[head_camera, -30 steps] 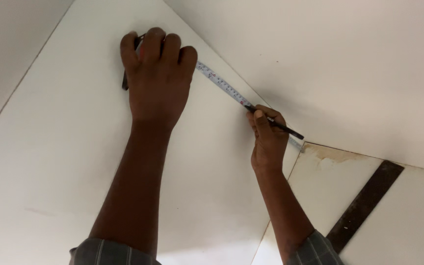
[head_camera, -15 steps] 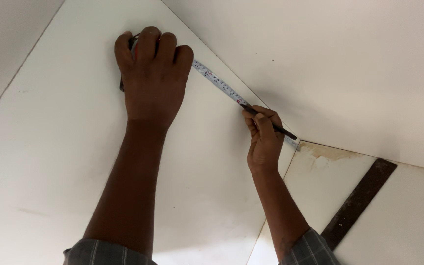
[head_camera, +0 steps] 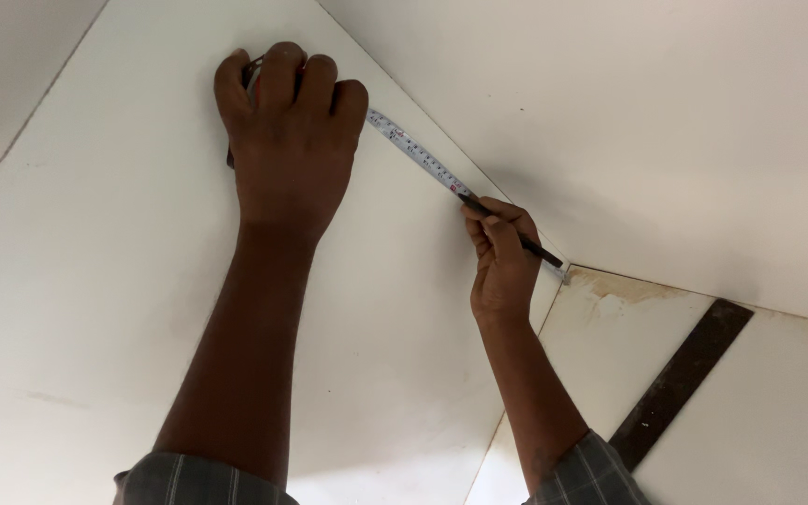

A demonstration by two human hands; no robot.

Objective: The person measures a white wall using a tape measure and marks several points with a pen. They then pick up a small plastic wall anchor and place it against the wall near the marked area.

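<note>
Large white flat panel (head_camera: 123,281): left hand (head_camera: 287,140) clenched on tape-measure case, pressed near its far edge. Steel tape blade (head_camera: 418,154) runs along that edge. Right hand (head_camera: 500,257) pinches thin dark pencil (head_camera: 516,241) at the blade; keep blade taut, tip tight against it.

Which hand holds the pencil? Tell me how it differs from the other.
The right hand pinches the dark pencil against the tape blade. The left hand instead grips the tape measure's case on the white board.
</note>
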